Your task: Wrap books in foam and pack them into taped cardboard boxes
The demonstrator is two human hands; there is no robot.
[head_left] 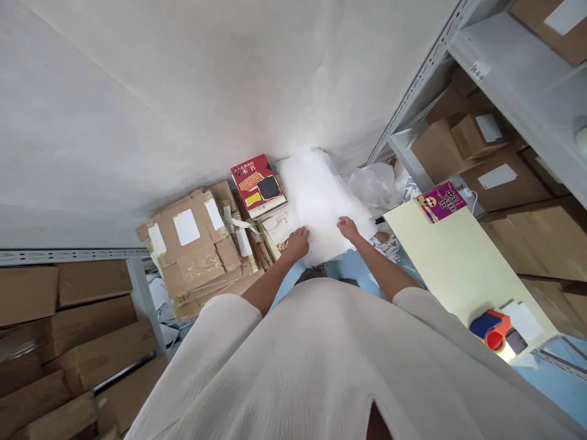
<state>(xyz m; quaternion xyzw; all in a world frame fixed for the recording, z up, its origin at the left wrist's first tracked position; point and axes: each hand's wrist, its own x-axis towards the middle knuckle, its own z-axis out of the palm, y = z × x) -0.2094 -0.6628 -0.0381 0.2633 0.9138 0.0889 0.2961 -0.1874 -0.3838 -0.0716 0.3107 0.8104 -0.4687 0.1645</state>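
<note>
White foam sheets (316, 195) lie in a soft pile by the wall, in front of my body. My left hand (298, 243) rests on the near left edge of the pile, fingers stretched out and lying flat. On the right side of the pile, my right hand (347, 227) has its fingers closed, pinching the foam sheet. A thick red book (259, 183) with an orange, black and yellow cover tops a stack just left of the foam. Part of a paler printed cover (277, 226) shows beside my left hand.
Flattened cardboard boxes (202, 244) are piled on the left. A pale yellow tabletop (463, 263) on the right bears a purple book (441, 201) and a tape dispenser (491, 330). Metal shelves (419, 85) with cartons flank both sides. Clear plastic wrap (373, 183) lies behind the foam.
</note>
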